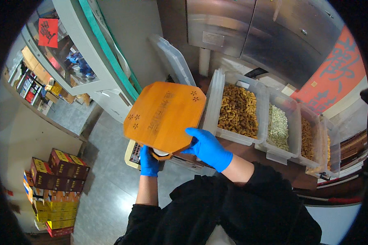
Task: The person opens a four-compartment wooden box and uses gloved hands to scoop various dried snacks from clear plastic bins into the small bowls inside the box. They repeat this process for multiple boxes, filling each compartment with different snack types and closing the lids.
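Note:
An orange-brown wooden lid (165,114) with cut corners, small flower marks and dark writing lies before me, over a wooden box (163,157) whose lower edge and a pale round thing just show beneath it. My right hand (209,149), in a blue glove, grips the lid's near right edge, thumb on top. My left hand (149,162), also blue-gloved, is below the near left edge; its fingers are mostly hidden, and it seems to support the box. Beneath, to the left, part of a cream-coloured device with keys (135,154) shows.
Right of the lid, clear plastic bins hold brown snack pieces (237,113), pale green pieces (278,127) and brown sticks (307,141). A clear bin lid (176,58) leans on the wall. Stacked cartons (56,190) stand at lower left, near a glazed door (76,61).

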